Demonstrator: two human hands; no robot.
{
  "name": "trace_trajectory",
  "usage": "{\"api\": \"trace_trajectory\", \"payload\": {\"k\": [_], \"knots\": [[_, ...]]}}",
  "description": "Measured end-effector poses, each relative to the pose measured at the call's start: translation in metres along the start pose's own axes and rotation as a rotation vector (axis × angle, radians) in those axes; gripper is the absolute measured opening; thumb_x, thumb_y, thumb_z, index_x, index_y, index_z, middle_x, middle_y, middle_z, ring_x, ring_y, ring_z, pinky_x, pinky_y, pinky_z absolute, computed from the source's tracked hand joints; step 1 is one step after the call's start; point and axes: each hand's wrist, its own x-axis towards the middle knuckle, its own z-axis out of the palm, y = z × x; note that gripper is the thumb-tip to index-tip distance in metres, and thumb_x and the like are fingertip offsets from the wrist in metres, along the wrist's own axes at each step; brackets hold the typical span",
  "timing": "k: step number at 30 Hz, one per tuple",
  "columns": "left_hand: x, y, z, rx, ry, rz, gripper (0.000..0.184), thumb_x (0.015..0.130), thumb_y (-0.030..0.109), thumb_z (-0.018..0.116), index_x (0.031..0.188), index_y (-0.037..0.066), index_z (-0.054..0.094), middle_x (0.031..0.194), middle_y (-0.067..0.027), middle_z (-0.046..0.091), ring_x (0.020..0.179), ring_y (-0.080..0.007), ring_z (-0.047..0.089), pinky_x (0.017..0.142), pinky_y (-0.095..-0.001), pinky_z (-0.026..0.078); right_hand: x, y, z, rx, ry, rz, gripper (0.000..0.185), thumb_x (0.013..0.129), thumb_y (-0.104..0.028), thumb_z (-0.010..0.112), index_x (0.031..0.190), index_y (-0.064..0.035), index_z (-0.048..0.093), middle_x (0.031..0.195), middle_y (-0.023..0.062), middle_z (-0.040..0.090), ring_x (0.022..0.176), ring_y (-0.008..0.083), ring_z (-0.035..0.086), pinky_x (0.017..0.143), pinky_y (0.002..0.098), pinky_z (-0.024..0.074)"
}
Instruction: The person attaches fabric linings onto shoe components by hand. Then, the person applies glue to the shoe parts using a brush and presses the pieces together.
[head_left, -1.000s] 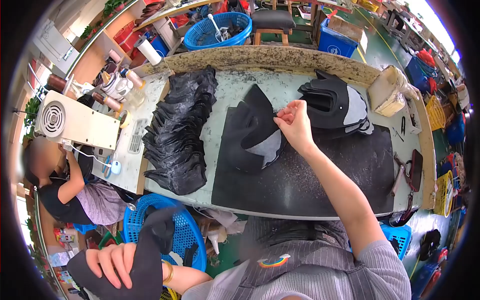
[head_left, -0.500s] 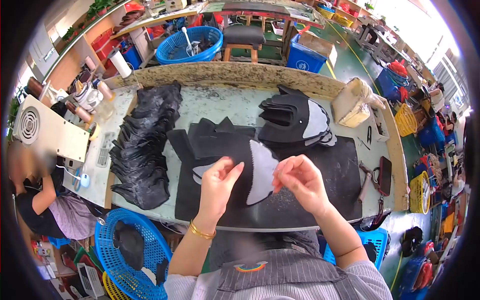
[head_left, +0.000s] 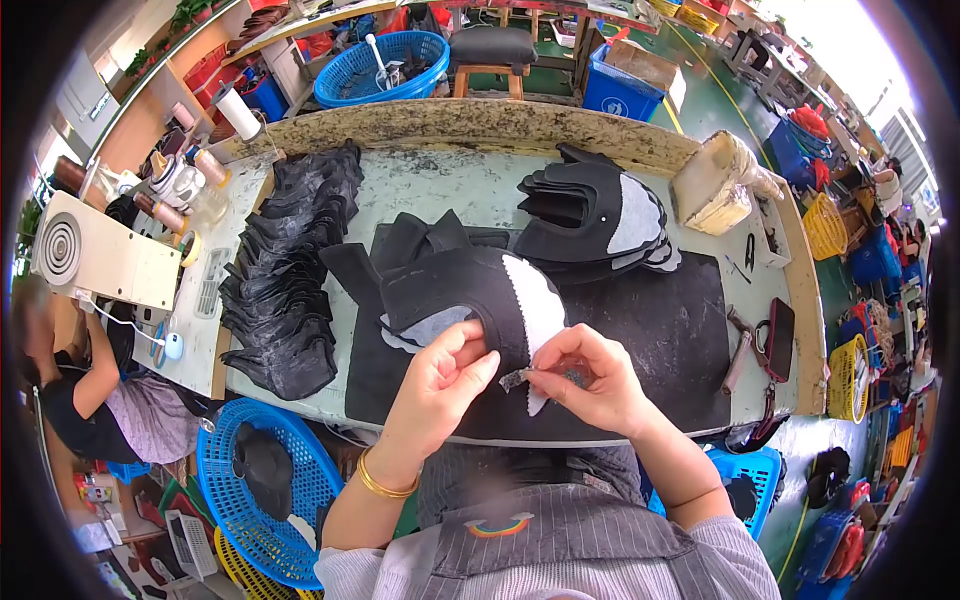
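A curved black shoe-upper piece [head_left: 490,285] with a pale, zigzag-edged panel [head_left: 538,300] is in front of me above the black mat [head_left: 650,370]. My left hand [head_left: 440,385] grips its lower left edge, thumb in front and fingers curled behind. At its lower edge, my right hand [head_left: 595,380] pinches a small, crumpled dark-grey scrap [head_left: 514,380] between thumb and finger; whether the scrap is attached to the piece I cannot tell. More black pieces [head_left: 405,240] lie just behind, and a stack of similar pieces [head_left: 575,215] with pale panels sits at the back right.
A long overlapping row of black pieces [head_left: 285,280] lines the left. On the right are a whitish block-shaped container [head_left: 712,185], a hammer-like tool [head_left: 738,350] and a phone [head_left: 780,340]. A raised wooden rim [head_left: 440,122] edges the table. A blue basket [head_left: 225,480] stands below left.
My right hand has moved down and left to the piece's lower edge, and a dark-grey scrap now shows in its fingertips. The piece has tilted, and its pale panel looks brighter.
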Motion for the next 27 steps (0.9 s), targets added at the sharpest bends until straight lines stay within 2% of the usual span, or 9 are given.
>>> {"api": "trace_trajectory", "payload": {"k": [2,6,9,10,16,23,27], "knots": [[-0.001,0.000,-0.001,-0.016,-0.020,-0.005,0.035,0.092,0.001,0.047,0.125,-0.007,0.045,0.118,-0.0120,0.058,0.110,-0.0142,0.054,0.096,-0.0273,0.040,0.001,-0.002,-0.001,-0.052,-0.043,-0.068,0.015,0.081,0.003,0.067,0.090,0.0002,0.055,0.082,0.0053,0.061,0.073,0.0099,0.062,0.064,0.0237,0.0516],[-0.007,0.000,-0.005,-0.009,-0.087,0.026,0.041,0.087,-0.002,0.049,0.127,-0.010,0.043,0.119,-0.0146,0.056,0.112,-0.0164,0.053,0.099,-0.0294,0.039,0.001,-0.001,0.000,-0.059,-0.032,-0.054,0.016,0.080,0.002,0.068,0.089,-0.0002,0.055,0.081,0.0053,0.061,0.073,0.0097,0.062,0.063,0.0236,0.0510],[-0.011,0.000,-0.004,0.040,-0.094,0.043,0.045,0.083,-0.004,0.053,0.127,-0.012,0.042,0.120,-0.0160,0.055,0.112,-0.0180,0.053,0.100,-0.0308,0.040,0.000,-0.001,0.000,-0.070,-0.017,-0.033,0.016,0.080,0.002,0.068,0.088,-0.0002,0.055,0.080,0.0052,0.061,0.073,0.0101,0.062,0.064,0.0239,0.0514],[-0.011,-0.001,-0.004,0.073,-0.086,0.051,0.047,0.081,-0.005,0.057,0.126,-0.012,0.042,0.117,-0.0153,0.056,0.110,-0.0176,0.055,0.097,-0.0308,0.042,0.001,-0.001,0.001,-0.071,-0.025,-0.033,0.016,0.080,0.002,0.068,0.088,-0.0002,0.054,0.080,0.0051,0.061,0.072,0.0103,0.062,0.064,0.0241,0.0516],[-0.014,-0.004,-0.006,0.182,-0.034,0.076,0.046,0.079,0.000,0.068,0.120,-0.009,0.048,0.110,-0.0128,0.060,0.101,-0.0146,0.058,0.091,-0.0275,0.046,0.003,-0.005,0.003,-0.114,-0.064,-0.035,0.015,0.080,0.002,0.068,0.088,-0.0001,0.055,0.079,0.0060,0.062,0.071,0.0121,0.064,0.066,0.0259,0.0526],[-0.016,-0.010,-0.007,0.284,0.063,0.070,0.043,0.078,0.001,0.069,0.116,-0.009,0.052,0.104,-0.0132,0.064,0.095,-0.0132,0.061,0.087,-0.0273,0.049,0.006,-0.011,0.007,-0.247,-0.099,0.002,0.015,0.081,0.000,0.067,0.090,-0.0005,0.055,0.079,0.0080,0.062,0.072,0.0155,0.065,0.067,0.0266,0.0524],[-0.017,-0.006,-0.008,0.272,0.060,0.042,0.043,0.079,0.000,0.068,0.117,-0.009,0.052,0.105,-0.0145,0.065,0.096,-0.0140,0.062,0.087,-0.0274,0.049,0.005,-0.011,0.007,-0.214,-0.134,0.076,0.014,0.082,0.000,0.065,0.092,-0.0004,0.055,0.080,0.0088,0.062,0.073,0.0171,0.065,0.068,0.0281,0.0517]]}}
